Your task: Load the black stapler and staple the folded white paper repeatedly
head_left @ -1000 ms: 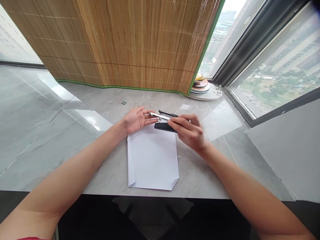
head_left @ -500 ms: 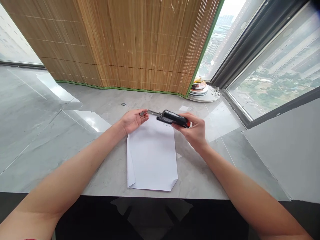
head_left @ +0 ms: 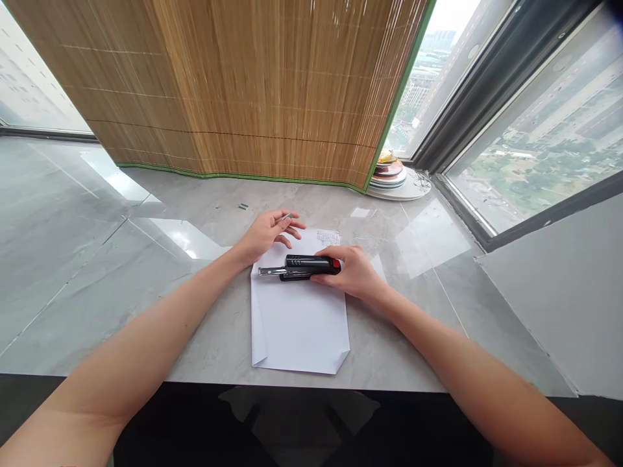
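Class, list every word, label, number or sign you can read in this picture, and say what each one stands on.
None can be read.
Printed patch at the far right corner of the white paper: too small and blurred to read.
Black stapler under the right hand: no lettering shows.
Stack of plates by the window: coloured pattern only, no legible text.

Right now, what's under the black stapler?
The stapler lies on white paper spread on the grey counter, with the right hand gripping it. The patch of paper under it is covered.
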### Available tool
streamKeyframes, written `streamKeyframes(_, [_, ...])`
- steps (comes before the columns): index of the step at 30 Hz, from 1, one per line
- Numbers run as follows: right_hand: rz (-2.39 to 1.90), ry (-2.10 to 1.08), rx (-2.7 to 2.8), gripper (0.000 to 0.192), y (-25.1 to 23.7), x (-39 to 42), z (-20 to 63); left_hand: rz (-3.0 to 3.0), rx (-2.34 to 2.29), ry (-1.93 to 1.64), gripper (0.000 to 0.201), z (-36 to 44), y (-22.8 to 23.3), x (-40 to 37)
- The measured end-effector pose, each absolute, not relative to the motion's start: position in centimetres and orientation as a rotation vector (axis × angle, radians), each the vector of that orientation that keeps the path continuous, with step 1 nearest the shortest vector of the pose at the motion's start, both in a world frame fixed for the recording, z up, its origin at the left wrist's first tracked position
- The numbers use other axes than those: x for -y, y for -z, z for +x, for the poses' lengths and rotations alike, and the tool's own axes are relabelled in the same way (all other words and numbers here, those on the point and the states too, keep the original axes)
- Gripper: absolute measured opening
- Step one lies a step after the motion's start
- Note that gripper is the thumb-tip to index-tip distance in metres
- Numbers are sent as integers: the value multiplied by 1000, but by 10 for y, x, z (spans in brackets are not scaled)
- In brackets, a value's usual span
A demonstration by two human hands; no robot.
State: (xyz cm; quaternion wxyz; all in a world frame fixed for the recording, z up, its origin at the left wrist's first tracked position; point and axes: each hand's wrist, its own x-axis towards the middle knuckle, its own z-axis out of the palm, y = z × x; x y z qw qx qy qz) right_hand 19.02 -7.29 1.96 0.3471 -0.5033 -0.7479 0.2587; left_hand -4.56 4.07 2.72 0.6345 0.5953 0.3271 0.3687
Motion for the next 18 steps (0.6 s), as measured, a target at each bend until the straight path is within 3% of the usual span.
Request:
streamKeyframes(3, [-1200,-643,1893,30,-24,72,194,1594,-751,-850,44,-49,-29,-37])
streamKeyframes(8, [-1023,-512,2012,42,-30,72,197,1869,-735,-825,37,-50,-34,-29])
streamKeyframes(18, [-986,-595,1978,37,-27,71,194,1933,-697,-781,34,-49,-37,-28])
